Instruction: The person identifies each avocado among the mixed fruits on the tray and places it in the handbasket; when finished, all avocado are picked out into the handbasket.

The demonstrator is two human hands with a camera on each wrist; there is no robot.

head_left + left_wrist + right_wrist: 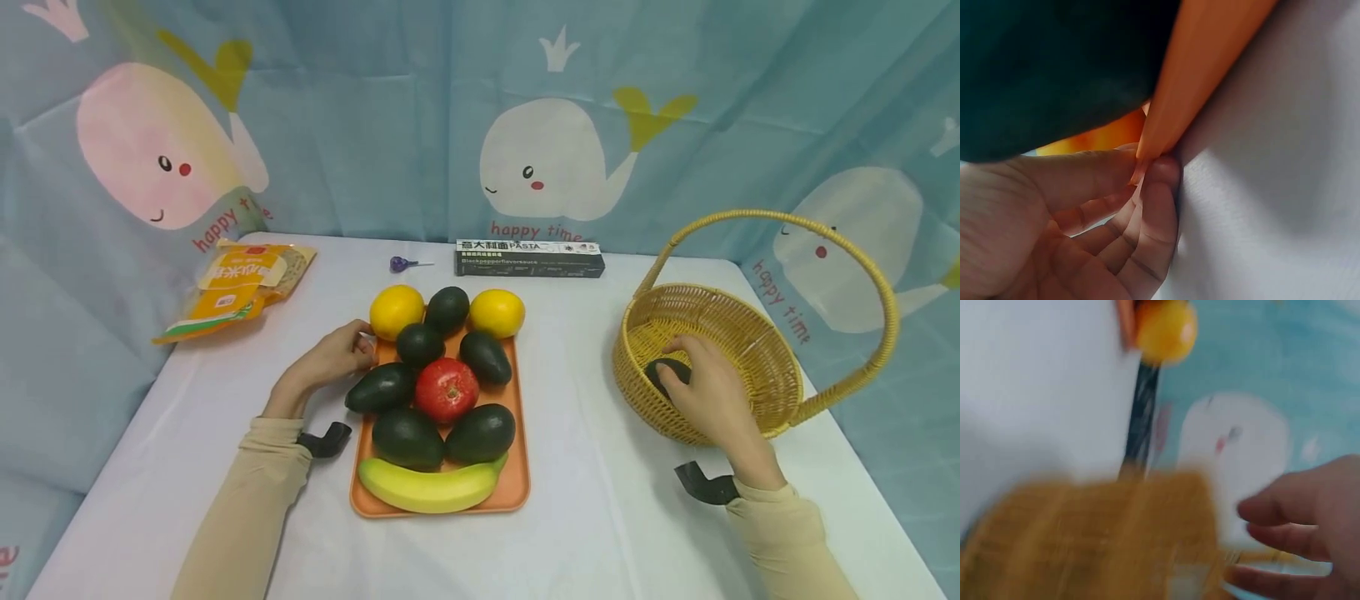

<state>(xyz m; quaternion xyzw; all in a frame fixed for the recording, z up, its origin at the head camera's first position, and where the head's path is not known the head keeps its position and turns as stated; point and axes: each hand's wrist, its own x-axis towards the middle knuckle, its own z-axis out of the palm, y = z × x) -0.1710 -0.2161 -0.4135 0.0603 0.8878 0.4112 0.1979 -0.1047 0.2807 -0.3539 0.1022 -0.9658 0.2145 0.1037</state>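
Note:
Along the left edge of an orange tray [519, 487], my left hand [330, 358] pinches the rim between thumb and fingers, seen close in the left wrist view. The tray bears several dark green avocados [407, 439], a red pomegranate [447, 390], a yellow banana [431, 487] and two yellow lemon-like fruits [397, 312]. My right hand [712, 387] reaches into a yellow wicker basket [772, 346], its fingers spread above a dark avocado [660, 377] lying inside. The right wrist view is blurred; there the fingers [1285, 503] stand apart, and the basket wall hides what lies below.
A black pasta box [529, 260] lies at the back of the white table [577, 467], with a purple lollipop [401, 264] to its left. An orange grain bag [236, 287] rests at the back left. The basket's tall handle [862, 267] arches over its right side.

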